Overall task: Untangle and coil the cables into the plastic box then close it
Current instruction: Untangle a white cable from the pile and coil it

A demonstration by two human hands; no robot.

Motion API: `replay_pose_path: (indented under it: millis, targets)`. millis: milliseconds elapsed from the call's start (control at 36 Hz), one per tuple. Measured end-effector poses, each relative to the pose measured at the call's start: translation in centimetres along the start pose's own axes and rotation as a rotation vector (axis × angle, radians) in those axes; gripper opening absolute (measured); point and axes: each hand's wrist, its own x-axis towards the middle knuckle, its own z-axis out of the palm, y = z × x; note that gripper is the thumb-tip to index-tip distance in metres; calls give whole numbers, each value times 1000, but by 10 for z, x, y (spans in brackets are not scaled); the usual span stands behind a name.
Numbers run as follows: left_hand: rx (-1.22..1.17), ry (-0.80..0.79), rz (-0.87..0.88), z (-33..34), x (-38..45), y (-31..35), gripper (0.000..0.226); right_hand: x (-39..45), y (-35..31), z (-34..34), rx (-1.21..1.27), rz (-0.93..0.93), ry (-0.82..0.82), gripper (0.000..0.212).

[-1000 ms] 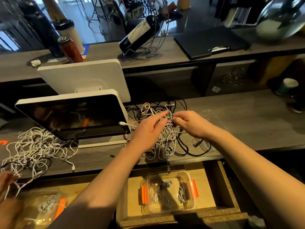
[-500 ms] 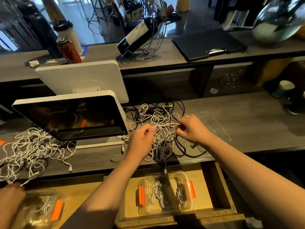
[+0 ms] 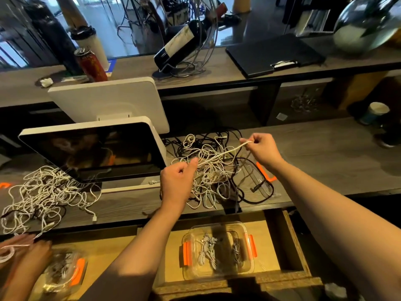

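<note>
A tangle of white and black cables (image 3: 213, 174) lies on the dark wooden counter. My right hand (image 3: 260, 149) pinches a white cable (image 3: 225, 154) and holds it taut above the pile. My left hand (image 3: 178, 181) pinches the same white cable lower down, at the pile's left edge. In the open drawer below stands a clear plastic box (image 3: 218, 249) with orange clips and three coiled cables inside. Its clear lid (image 3: 263, 179) with an orange clip lies on the counter under the pile's right side.
A white-framed screen (image 3: 93, 151) stands left of the pile. A second cable tangle (image 3: 43, 196) lies at far left, where another person's hands (image 3: 23, 255) work over a second clear box (image 3: 63, 272). A bottle holder, a can and a clipboard sit on the upper shelf.
My right hand has pulled the white cable up and to the right, drawing it taut out of the pile. My left hand stays at the pile's left edge, holding the cable.
</note>
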Motion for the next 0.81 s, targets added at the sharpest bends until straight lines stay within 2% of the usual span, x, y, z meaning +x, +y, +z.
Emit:
replay_pose_path:
  millis: [56, 111, 250, 306, 389, 472, 583, 667, 722, 806]
  targets:
    - [-7, 14, -21, 0, 2, -2, 60, 6, -9, -4, 53, -14, 27, 36]
    - [-1, 28, -44, -1, 4, -1, 58, 10, -17, -9, 63, -28, -20, 37]
    - [66, 99, -124, -5, 17, -3, 54, 9, -38, -29, 18, -13, -453, 19]
    - [82, 79, -129, -6, 24, -7, 50, 9, -43, -33, 41, -9, -524, 18]
    - [79, -9, -136, -1, 31, -7, 40, 8, -48, -28, 48, -34, -506, 23]
    - [103, -113, -110, 13, 33, 8, 20, 4, -51, -18, -45, -110, -518, 22]
    - [120, -287, -113, 31, 40, 26, 42, -3, -53, -3, -143, -176, -619, 21]
    - [258, -421, -55, 42, 45, 37, 44, -5, -58, 4, -192, -215, -671, 19]
    - [341, -460, -9, 46, 46, 42, 41, -7, -61, 5, -175, -220, -670, 15]
    - [396, -456, 25, 49, 49, 43, 53, -7, -60, 6, -172, -241, -584, 11]
